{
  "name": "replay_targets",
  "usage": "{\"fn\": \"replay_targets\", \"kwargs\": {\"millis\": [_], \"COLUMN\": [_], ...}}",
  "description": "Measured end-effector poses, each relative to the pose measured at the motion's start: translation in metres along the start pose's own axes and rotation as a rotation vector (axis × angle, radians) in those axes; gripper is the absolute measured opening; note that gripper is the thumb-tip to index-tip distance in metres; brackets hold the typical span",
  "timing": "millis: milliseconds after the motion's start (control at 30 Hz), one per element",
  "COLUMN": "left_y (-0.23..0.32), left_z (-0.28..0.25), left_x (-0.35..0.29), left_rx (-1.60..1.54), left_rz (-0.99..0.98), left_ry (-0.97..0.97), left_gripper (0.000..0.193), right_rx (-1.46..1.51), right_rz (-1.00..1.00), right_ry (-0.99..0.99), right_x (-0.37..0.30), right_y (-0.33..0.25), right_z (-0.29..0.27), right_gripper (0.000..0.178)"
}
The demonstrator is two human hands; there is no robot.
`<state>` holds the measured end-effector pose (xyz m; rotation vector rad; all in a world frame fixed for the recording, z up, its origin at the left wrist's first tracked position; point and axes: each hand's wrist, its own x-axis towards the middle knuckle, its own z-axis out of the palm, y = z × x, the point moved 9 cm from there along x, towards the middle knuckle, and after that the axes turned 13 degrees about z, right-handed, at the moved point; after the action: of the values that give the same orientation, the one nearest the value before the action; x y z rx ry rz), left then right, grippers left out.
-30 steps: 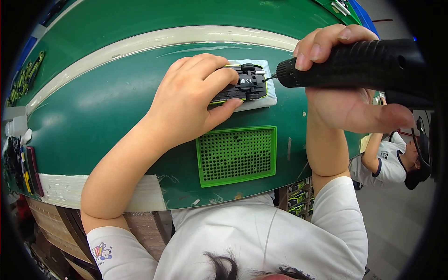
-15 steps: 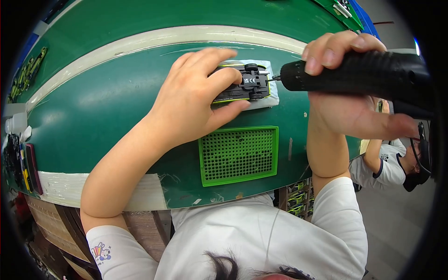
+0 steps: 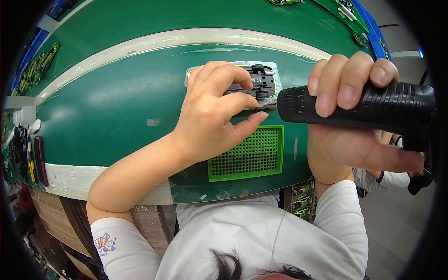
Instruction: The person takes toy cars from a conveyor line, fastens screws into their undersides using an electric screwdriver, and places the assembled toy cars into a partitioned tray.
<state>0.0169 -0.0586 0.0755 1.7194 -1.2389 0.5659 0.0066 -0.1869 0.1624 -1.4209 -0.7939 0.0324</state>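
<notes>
My right hand grips a black electric screwdriver, its body level and its nose pointing left. Its bit reaches toward my left hand, where thumb and index finger pinch what looks like a small dark screw. The other left fingers curl over a toy car that lies upside down, its black underside and wheels facing up. Under the car is a pale pad. My left hand hides much of the car's left part.
Just below my left hand sits a green perforated tray with dark specks in its holes. A pale strip crosses the green table. Pens and a dark red case lie at far left. Another person is at right.
The screwdriver bit has left the car's end and moved down toward my left fingers. My left thumb and index finger have come off the car into a pinch near the bit.
</notes>
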Motion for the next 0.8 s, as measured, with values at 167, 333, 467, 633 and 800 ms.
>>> {"fn": "replay_targets", "kwargs": {"millis": [167,333,467,633,800], "left_y": [-0.002,-0.002,0.000,0.002,0.001], "left_z": [0.001,0.000,0.000,0.002,0.001], "left_x": [-0.007,-0.007,-0.003,-0.006,0.003], "left_rx": [0.008,0.012,0.033,0.048,0.049], "left_rz": [-0.005,-0.008,-0.001,0.028,-0.035], "left_ry": [0.039,0.051,0.014,0.031,0.012], "left_gripper": [0.019,0.019,0.023,0.023,0.038], "right_rx": [0.160,0.160,-0.037,-0.004,-0.090], "right_rz": [-0.086,-0.073,-0.012,0.003,-0.038], "right_ry": [0.048,0.082,0.100,0.071,0.080], "right_x": [-0.002,-0.002,0.002,0.001,-0.005], "right_y": [0.008,0.009,-0.003,0.001,-0.006], "right_z": [0.007,0.007,0.016,0.012,0.000], "right_gripper": [0.099,0.100,0.101,0.102,0.104]}}
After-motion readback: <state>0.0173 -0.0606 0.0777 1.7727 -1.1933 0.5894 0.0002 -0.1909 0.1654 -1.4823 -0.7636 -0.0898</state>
